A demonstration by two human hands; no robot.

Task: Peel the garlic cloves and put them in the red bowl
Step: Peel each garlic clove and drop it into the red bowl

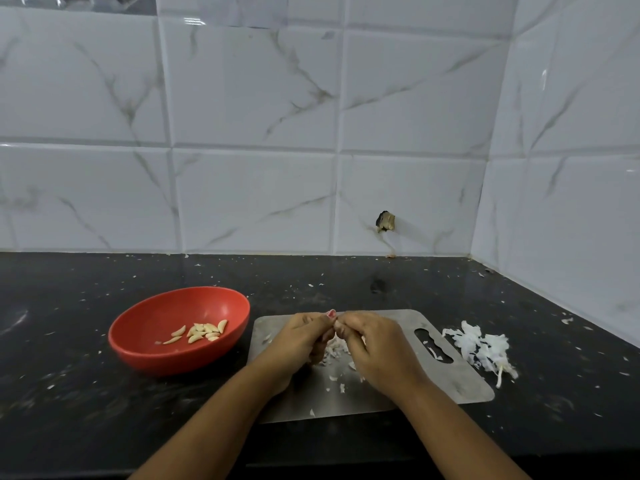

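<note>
A red bowl (145, 327) stands on the black counter at the left, with several peeled garlic cloves (201, 332) in it. My left hand (301, 336) and my right hand (372, 344) meet above a steel cutting board (460, 382), fingertips together, fingers curled round something small that the hands hide. White garlic pieces and skin bits (337, 351) lie on the board under the hands.
A heap of white garlic skins (479, 349) lies on the counter right of the board. Small skin flakes are scattered over the black counter (69, 382). Tiled walls close off the back and right, with a dark hole (385, 221) in one tile.
</note>
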